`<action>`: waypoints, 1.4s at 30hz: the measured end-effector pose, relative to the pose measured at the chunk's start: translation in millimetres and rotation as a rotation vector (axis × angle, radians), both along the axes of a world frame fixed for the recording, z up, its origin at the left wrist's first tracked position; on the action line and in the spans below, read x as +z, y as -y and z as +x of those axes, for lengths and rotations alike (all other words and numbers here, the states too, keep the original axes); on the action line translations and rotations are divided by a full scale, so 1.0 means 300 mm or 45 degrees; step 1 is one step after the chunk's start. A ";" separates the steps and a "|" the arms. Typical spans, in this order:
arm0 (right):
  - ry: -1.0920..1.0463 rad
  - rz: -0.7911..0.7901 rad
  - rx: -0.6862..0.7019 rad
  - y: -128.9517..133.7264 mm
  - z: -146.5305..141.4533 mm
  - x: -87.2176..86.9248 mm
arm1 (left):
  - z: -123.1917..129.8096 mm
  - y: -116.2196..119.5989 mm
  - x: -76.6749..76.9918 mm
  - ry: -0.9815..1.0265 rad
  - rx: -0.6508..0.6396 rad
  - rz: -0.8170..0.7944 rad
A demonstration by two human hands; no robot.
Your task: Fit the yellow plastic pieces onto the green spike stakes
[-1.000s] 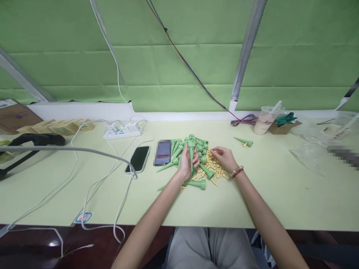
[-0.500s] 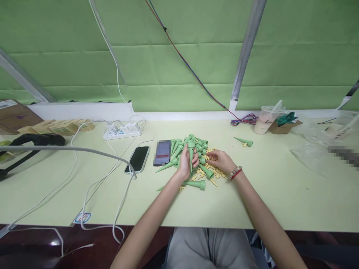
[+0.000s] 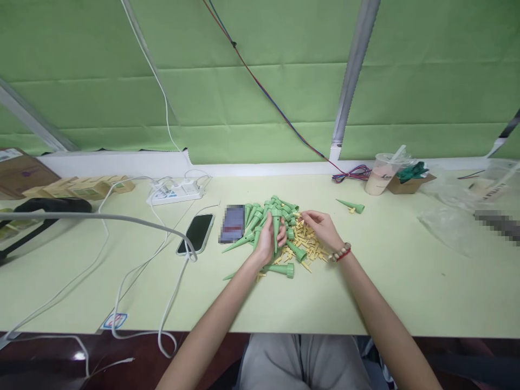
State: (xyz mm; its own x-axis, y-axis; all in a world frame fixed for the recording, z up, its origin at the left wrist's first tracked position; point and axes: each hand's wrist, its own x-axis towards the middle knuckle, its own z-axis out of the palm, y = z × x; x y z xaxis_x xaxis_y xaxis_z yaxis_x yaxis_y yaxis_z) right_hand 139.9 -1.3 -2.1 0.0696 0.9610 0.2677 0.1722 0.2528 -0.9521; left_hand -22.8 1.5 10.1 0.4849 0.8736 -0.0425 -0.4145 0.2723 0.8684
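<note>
My left hand (image 3: 266,239) is closed around a green plastic spike (image 3: 276,227), its capped end up and its tip pointing down toward me. Between the thumb and fingers of my right hand (image 3: 324,228) is a small yellow plastic valve piece (image 3: 298,215), just right of the spike and apart from it. Behind and under my left hand lies a heap of similar green spikes (image 3: 254,216). Many loose yellow pieces (image 3: 306,244) are spread below my right hand. One more green spike (image 3: 284,270) lies in front of the heap, partly hidden by my left wrist.
Two phones, a black-screened phone (image 3: 196,234) and a lit phone (image 3: 233,223), lie left of the heap. A separate green spike (image 3: 351,206) with a yellow piece rests to the right. Farther off are a drink cup (image 3: 379,176), a power strip (image 3: 176,192) and loose white cables (image 3: 166,303).
My right hand has lifted slightly from the yellow pile, and a yellow piece now shows in its fingertips. My left hand still holds the green spike. The view has shifted slightly.
</note>
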 end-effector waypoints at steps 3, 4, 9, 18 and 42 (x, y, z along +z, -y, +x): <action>-0.188 0.016 0.035 0.008 -0.022 0.015 | 0.012 0.005 -0.006 -0.009 -0.029 0.039; -0.209 0.024 0.034 0.010 -0.027 0.019 | 0.016 0.007 -0.007 -0.023 -0.018 0.056; -0.169 0.069 0.090 0.024 -0.033 0.032 | 0.028 0.018 -0.006 -0.164 0.085 0.155; 0.014 0.133 0.040 0.044 -0.053 0.040 | 0.021 0.024 -0.004 -0.400 0.116 0.353; -0.144 0.091 0.054 0.070 -0.091 0.057 | 0.019 0.050 0.000 -0.349 0.318 0.399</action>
